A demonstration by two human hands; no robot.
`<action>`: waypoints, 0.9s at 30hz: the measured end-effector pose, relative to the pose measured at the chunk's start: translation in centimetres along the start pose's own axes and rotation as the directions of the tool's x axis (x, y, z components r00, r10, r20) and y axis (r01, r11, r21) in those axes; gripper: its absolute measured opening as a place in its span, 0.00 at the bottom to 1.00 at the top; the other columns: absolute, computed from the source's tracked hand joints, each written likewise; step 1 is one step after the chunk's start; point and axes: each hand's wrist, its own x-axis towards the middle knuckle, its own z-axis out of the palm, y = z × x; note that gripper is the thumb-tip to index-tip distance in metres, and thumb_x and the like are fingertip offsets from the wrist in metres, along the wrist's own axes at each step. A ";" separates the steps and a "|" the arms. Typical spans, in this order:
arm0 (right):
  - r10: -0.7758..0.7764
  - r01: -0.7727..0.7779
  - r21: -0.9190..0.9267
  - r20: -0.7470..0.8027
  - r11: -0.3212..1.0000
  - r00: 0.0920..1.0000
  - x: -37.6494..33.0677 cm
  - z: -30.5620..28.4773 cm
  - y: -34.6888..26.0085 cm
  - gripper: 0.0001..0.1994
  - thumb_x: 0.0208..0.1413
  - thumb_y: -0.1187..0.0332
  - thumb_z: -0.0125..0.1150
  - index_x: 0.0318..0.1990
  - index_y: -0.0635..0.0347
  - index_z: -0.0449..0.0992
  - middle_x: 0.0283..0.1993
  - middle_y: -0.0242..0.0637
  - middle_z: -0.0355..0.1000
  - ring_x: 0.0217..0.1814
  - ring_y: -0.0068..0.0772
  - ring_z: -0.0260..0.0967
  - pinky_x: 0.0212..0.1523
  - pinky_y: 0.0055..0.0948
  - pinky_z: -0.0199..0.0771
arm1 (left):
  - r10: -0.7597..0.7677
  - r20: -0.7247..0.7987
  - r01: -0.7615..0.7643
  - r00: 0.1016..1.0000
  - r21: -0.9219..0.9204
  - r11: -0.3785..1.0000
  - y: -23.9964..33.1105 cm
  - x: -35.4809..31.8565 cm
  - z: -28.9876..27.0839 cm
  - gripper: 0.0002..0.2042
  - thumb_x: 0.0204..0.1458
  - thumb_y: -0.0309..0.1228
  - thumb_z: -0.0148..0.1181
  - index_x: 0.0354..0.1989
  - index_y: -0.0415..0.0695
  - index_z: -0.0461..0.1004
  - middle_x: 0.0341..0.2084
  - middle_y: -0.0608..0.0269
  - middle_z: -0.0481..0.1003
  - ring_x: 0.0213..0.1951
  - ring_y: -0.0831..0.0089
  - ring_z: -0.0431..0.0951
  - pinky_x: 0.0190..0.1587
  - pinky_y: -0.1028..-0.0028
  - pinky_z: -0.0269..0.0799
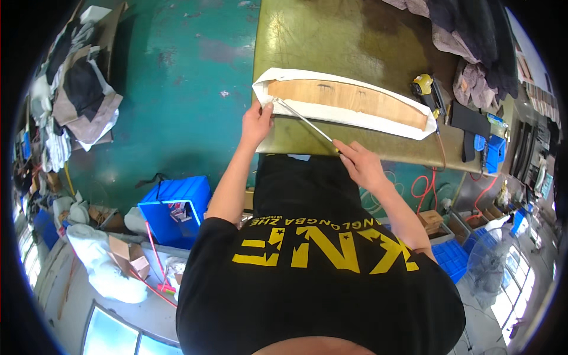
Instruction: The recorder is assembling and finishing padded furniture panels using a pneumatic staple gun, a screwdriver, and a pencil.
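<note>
A long wooden panel [349, 99] lies on the olive table near its front edge, with white cover fabric [361, 119] folded over its rim all round. My left hand [257, 125] grips the near left corner of the fabric-covered panel, thumb on top and fingers curled at the edge. In my right hand [361, 164] is a thin tool with a long metal shaft, which looks like a screwdriver [308, 123]. Its shaft slants up to the left, across the near fabric edge. The tip rests by my left thumb, at the fabric fold; the handle is mostly hidden in my fingers.
A yellow and black staple gun [423, 89] sits right of the panel, with a hose [442, 152] running down. Dark and grey cloth [473, 41] is heaped at the far right. Left of the olive table [331, 35] is a green surface [183, 65]. A blue crate [184, 193] stands below.
</note>
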 end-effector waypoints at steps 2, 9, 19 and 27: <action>0.037 -0.037 -0.002 0.001 0.999 0.999 -0.1 0.3 -1.2 0.22 0.67 0.66 0.57 0.67 0.42 0.72 0.39 0.41 0.69 0.38 0.53 0.75 0.37 0.48 0.77 | 0.036 0.020 -0.036 0.999 0.020 0.999 -0.2 0.3 -0.3 0.15 0.65 0.38 0.60 0.51 0.39 0.78 0.24 0.62 0.79 0.23 0.75 0.79 0.30 0.70 0.75; 0.173 -0.173 0.028 -0.001 0.985 0.985 -1.3 0.9 -5.0 0.22 0.67 0.66 0.55 0.68 0.41 0.72 0.39 0.43 0.70 0.40 0.53 0.75 0.41 0.49 0.77 | 0.043 0.042 -0.045 0.998 0.042 0.998 -0.3 0.5 -0.1 0.18 0.65 0.39 0.59 0.56 0.40 0.76 0.24 0.57 0.80 0.24 0.70 0.81 0.32 0.65 0.76; 0.171 -0.174 0.083 0.040 0.981 0.984 0.3 -0.9 -6.8 0.23 0.66 0.68 0.55 0.68 0.45 0.72 0.40 0.46 0.74 0.43 0.55 0.76 0.42 0.50 0.77 | 0.069 -0.011 -0.068 0.998 0.068 0.995 -0.5 0.6 0.3 0.20 0.65 0.39 0.58 0.60 0.43 0.76 0.29 0.45 0.81 0.32 0.52 0.83 0.39 0.58 0.75; 0.199 -0.161 -0.358 0.074 0.920 0.977 1.9 -1.8 -10.3 0.22 0.62 0.71 0.57 0.64 0.50 0.76 0.39 0.49 0.76 0.38 0.58 0.77 0.38 0.51 0.78 | 0.210 -0.017 -0.199 0.978 0.256 0.946 -0.8 0.9 0.1 0.17 0.66 0.39 0.56 0.56 0.43 0.79 0.32 0.38 0.80 0.36 0.39 0.80 0.40 0.52 0.74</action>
